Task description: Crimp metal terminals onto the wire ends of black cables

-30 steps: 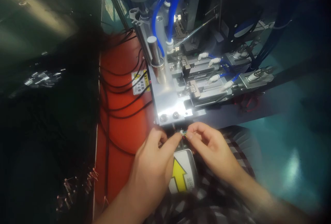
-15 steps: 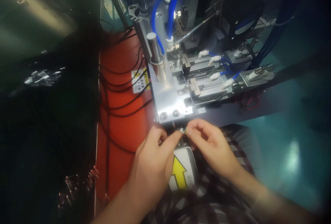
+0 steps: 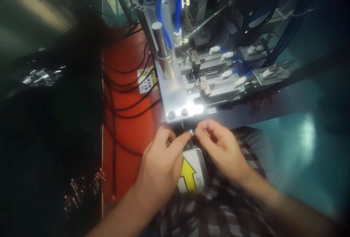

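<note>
Just in front of the metal machine plate (image 3: 175, 96), my two hands meet over a small bunch of thin wires (image 3: 192, 132) with pale, splayed ends. My left hand (image 3: 161, 158) pinches the bunch between thumb and fingers. From the other side, the thumb and forefinger of my right hand (image 3: 222, 147) close on the thin wires. The rest of what I hold is hidden by my fingers. Below my hands is a white panel (image 3: 199, 162) bearing a yellow arrow (image 3: 188, 173).
Black cables (image 3: 128, 113) run across the red surface (image 3: 125, 138) on the left. Small copper-tipped pieces (image 3: 75, 193) and shiny pieces (image 3: 43, 76) lie on the dark area beyond. Blue air hoses (image 3: 179, 7) and metal slides (image 3: 221, 87) fill the machine ahead.
The view has shifted slightly, so the machine and panel sit a little higher in the picture. My hands stay together at the wires, with the fingers slightly shifted.
</note>
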A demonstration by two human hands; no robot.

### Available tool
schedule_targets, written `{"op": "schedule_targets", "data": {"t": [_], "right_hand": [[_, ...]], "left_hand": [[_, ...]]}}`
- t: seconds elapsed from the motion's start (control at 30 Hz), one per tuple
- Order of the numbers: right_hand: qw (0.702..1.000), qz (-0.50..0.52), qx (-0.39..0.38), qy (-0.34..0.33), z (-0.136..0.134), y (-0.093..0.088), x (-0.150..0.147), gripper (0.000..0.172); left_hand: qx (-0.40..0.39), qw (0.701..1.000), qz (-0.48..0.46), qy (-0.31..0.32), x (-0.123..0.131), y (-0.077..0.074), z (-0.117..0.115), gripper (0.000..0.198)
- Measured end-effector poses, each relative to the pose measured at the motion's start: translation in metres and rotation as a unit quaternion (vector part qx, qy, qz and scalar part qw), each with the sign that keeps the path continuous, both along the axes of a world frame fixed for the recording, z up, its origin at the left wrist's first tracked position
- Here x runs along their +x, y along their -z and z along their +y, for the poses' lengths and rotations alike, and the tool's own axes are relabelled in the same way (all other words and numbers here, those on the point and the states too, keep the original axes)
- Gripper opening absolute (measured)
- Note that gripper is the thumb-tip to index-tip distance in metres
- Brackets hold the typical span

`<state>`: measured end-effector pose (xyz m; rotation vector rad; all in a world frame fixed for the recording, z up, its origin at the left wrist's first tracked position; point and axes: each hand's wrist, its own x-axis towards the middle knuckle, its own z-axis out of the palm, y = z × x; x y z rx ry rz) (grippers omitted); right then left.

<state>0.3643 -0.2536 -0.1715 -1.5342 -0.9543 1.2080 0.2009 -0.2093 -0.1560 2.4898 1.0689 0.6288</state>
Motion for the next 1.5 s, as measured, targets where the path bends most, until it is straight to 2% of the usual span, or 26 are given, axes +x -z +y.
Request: {"op": "schedule_targets", "data": {"t": [0.23,0.43,0.6,0.93,1.27,1.5], "right_hand": [[0.995,0.069,-0.062,-0.03,0.001,-0.003,0.008,0.017],[0.999,-0.016,-0.042,0.001,-0.006,-0.002,0.003,0.014],[0.999,-0.037,-0.011,0.029,-0.004,-0.004,-0.002,0.012],[0.998,0.051,-0.041,-0.004,0.0,-0.003,0.005,0.014],[1.0,0.011,-0.019,-0.02,0.0,0.002,0.006,0.012],[0.999,-0.026,0.0,-0.028,0.0,-0.003,0.007,0.012]], "left_hand": [[-0.004,1.0,-0.018,-0.002,0.001,0.0,0.0,0.029],[-0.009,1.0,-0.022,-0.017,0.003,-0.002,-0.001,0.021],[-0.01,1.0,-0.025,-0.017,0.002,0.001,0.0,0.021],[-0.008,1.0,-0.02,-0.019,0.003,0.0,-0.001,0.022],[-0.018,1.0,-0.019,-0.018,0.003,0.0,-0.001,0.022],[-0.013,0.999,-0.024,-0.017,0.003,0.001,-0.001,0.021]]}}
